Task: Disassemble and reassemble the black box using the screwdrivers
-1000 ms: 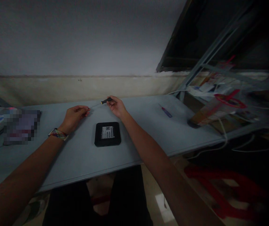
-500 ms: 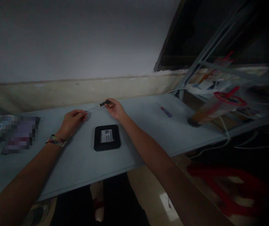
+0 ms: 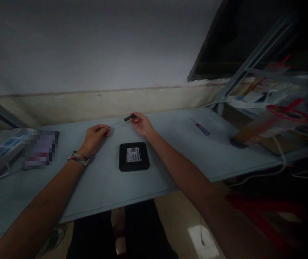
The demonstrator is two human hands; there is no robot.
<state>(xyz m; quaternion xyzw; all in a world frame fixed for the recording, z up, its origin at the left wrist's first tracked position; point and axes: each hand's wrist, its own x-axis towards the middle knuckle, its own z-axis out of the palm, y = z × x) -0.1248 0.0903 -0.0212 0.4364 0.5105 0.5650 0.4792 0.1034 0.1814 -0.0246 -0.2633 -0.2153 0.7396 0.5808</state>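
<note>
My right hand [image 3: 141, 124] grips the black handle of a screwdriver [image 3: 129, 117] with a yellow collar, held above the far side of the table. The thin shaft slants left and down to my left hand [image 3: 96, 138]. Finger and thumb of that hand are pinched together at the shaft's tip. Whatever is between them is too small to make out. Nearer to me, a flat black square box [image 3: 127, 166] with rounded corners lies on the table, a white printed label [image 3: 134, 154] facing up.
A second screwdriver [image 3: 202, 128] with a purplish handle rests on the table [image 3: 94, 194] to the right. Beyond it stands a tall drink cup [image 3: 262, 126] with a red lid and straw. A power strip [image 3: 8, 144] and a pixelated flat item [image 3: 39, 149] lie left.
The view has turned slightly left, so everything sits further right in the picture. Both hands keep the same hold at the two ends of the screwdriver.
</note>
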